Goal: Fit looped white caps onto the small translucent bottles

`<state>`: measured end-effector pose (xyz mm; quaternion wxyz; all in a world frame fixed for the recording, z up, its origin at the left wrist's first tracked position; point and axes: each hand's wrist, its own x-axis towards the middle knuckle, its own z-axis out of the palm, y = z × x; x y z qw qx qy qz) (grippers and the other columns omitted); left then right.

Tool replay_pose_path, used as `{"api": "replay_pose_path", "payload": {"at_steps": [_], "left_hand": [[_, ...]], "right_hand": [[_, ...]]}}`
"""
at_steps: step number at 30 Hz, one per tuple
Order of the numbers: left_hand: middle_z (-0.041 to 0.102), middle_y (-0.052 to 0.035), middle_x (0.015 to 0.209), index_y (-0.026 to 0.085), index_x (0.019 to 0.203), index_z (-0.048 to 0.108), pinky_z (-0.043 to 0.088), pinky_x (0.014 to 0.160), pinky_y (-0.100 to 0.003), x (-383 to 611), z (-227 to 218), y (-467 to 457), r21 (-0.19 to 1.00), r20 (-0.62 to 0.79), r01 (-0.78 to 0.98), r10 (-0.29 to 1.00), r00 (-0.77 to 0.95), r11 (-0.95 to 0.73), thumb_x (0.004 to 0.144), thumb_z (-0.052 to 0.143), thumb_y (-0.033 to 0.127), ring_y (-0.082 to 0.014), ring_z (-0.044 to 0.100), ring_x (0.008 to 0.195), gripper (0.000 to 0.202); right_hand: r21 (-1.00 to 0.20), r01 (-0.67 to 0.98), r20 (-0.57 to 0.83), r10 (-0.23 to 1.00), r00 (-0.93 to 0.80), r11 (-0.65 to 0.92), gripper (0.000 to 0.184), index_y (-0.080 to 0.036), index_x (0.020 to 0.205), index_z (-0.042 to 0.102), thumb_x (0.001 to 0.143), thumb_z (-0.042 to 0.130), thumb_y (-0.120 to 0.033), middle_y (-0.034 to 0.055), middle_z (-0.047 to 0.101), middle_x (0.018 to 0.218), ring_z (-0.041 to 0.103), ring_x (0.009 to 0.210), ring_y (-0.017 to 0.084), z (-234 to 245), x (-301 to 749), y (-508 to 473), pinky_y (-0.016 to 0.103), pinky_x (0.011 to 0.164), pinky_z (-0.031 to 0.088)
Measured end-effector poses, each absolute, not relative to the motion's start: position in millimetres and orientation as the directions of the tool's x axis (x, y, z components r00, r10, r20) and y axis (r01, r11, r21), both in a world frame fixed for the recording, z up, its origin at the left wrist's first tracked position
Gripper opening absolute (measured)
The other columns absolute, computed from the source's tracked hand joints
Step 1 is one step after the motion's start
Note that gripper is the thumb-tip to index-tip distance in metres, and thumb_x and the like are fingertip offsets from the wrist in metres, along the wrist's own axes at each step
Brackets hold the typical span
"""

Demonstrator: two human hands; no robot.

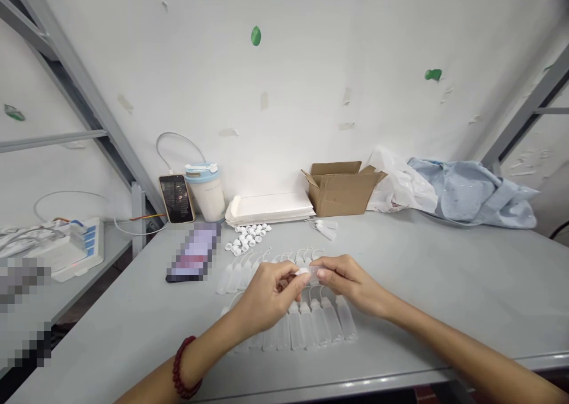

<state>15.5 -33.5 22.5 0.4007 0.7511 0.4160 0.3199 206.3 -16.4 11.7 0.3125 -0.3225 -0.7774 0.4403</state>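
A small translucent plastic bottle [315,272] is held level between my two hands, above rows of similar bottles. My left hand [267,294] pinches the white cap [303,271] at one end, thumb and forefinger closed on it. At the other end, my right hand [353,282] grips the bottle's body. My fingers partly cover both. Beneath lie several clear bottles in a front row [306,327] and a back row [242,273]; many have thin curved tethers. Several loose white caps [246,238] lie in a pile beyond the back row.
At the left are a flat phone [194,253], a phone propped upright [176,198] and a lidded cup [207,194]. Along the wall stand white flat packs [271,207], a cardboard box [344,192], a plastic bag [400,182] and blue cloth [480,191]. Two bottles [326,229] lie before the box.
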Motion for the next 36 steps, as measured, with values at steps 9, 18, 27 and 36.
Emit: {"api": "replay_pose_path", "payload": {"at_steps": [9, 18, 27, 36], "left_hand": [[0.054, 0.0007, 0.055, 0.014, 0.064, 0.054, 0.033, 0.046, -0.021, 16, 21, -31, 0.913, 0.086, 0.312, 0.872, 0.482, -0.263, 0.088, 0.042, 0.037, -0.008, 0.042, 0.045, 0.035], [0.048, 0.0045, 0.046, 0.012, 0.064, 0.055, 0.024, 0.037, -0.017, 15, 18, -25, 0.989, -0.135, 0.113, 0.892, 0.432, 0.095, 0.082, 0.051, 0.048, -0.0035, 0.035, 0.034, 0.04], [0.057, 0.0006, 0.054, 0.012, 0.07, 0.059, 0.033, 0.037, -0.018, 13, 14, -21, 0.991, -0.105, 0.121, 0.894, 0.436, 0.058, 0.082, 0.05, 0.049, -0.0068, 0.047, 0.038, 0.04], [0.055, 0.0004, 0.052, 0.012, 0.063, 0.058, 0.035, 0.042, -0.019, 14, 15, -26, 0.986, -0.026, 0.157, 0.878, 0.479, -0.057, 0.085, 0.048, 0.045, -0.0063, 0.045, 0.038, 0.041]], "right_hand": [[-0.875, 0.234, 0.216, 0.775, -0.594, 0.423, 0.038, -0.015, 0.079, 0.058, 0.091, 0.038, -0.044, -0.001, 0.048, 0.063, 0.041, 0.054, 0.01, 15, 203, -20, 0.023, 0.051, 0.033], [-0.376, 0.498, 0.589, 0.616, -0.522, 0.781, 0.022, -0.016, 0.105, 0.051, 0.093, 0.038, -0.029, 0.004, 0.053, 0.071, 0.046, 0.057, 0.014, -2, 210, -12, 0.024, 0.051, 0.037], [-0.358, 0.469, 0.617, 0.582, -0.529, 0.807, 0.019, -0.017, 0.105, 0.051, 0.093, 0.04, -0.028, 0.002, 0.052, 0.069, 0.047, 0.056, 0.012, 0, 210, -12, 0.023, 0.051, 0.039], [-0.466, 0.411, 0.475, 0.613, -0.631, 0.784, 0.031, -0.016, 0.101, 0.048, 0.096, 0.025, -0.037, 0.0084, 0.06, 0.08, 0.056, 0.066, 0.016, -4, 207, -13, 0.027, 0.059, 0.045]]}}
